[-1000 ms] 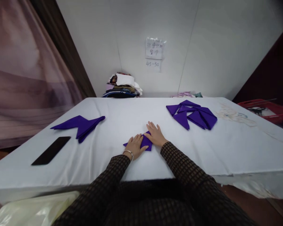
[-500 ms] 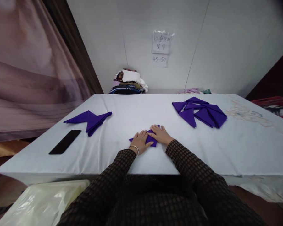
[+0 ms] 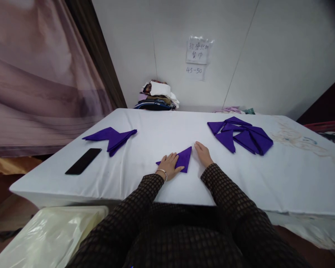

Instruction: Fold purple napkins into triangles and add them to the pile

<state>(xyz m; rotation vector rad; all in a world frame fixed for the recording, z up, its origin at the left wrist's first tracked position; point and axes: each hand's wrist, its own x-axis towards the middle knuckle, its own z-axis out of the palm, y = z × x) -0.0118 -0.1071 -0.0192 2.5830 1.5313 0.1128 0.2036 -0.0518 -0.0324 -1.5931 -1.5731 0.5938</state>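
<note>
A folded purple cloth (image 3: 184,159) lies near the front middle of the white table, its pointed corner toward the back right. My left hand (image 3: 169,166) rests flat on its left part, fingers spread, with a bracelet at the wrist. Just right of the cloth, my right hand (image 3: 203,153) is off it, holding nothing, its fingers extended. Several folded purple cloths (image 3: 225,140) form a loose group at the back right. More folded purple cloth (image 3: 115,141) lies to the left.
A black phone (image 3: 83,161) lies on the white table (image 3: 167,124) at the left. Stacked clothes (image 3: 156,97) stand behind the back edge. Paper signs (image 3: 198,52) hang on the wall. Below the front left edge is a plastic-covered bin (image 3: 53,232).
My right hand has lifted off the cloth and moved right, uncovering its right corner. My left hand stays on the cloth. The whole view has shifted slightly.
</note>
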